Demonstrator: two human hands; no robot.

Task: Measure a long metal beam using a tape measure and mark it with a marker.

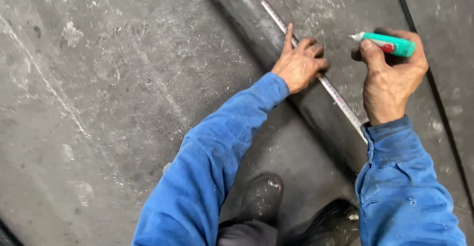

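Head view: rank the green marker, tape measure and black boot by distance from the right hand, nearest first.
1. Green marker: gripped in the right hand, white tip pointing left.
2. Tape measure: lying along the dark pipe, just left of that hand, apart from it.
3. Black boot: bottom of the frame, by the left sleeve.

Single head-worn view, looking steeply down, close over the hands, dark pipe running diagonally across concrete floor
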